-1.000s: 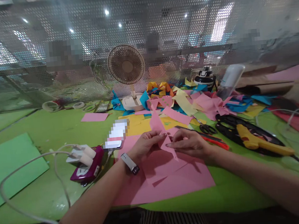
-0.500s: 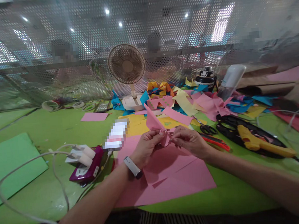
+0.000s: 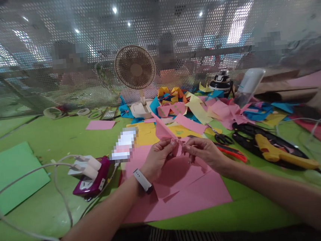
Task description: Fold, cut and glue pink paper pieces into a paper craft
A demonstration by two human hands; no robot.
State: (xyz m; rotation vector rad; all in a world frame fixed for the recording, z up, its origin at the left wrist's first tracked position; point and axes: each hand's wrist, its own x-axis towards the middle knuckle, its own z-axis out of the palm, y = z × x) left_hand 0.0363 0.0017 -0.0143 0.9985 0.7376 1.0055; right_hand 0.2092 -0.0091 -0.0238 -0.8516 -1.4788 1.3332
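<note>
Our left hand (image 3: 157, 157) and right hand (image 3: 205, 152) pinch the pink paper (image 3: 164, 130), light and easily creased, before the fan (image 3: 135, 67).

Both hands have lifted the pink paper piece (image 3: 164, 131), seemingly folding it.

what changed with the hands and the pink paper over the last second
The folded pink paper piece was lifted off the pink sheets; its lower point no longer hangs down and its tip now tilts up and left. The left hand and right hand rose slightly and pinch closer together. The fan, glue gun and scissors stayed put.
</note>
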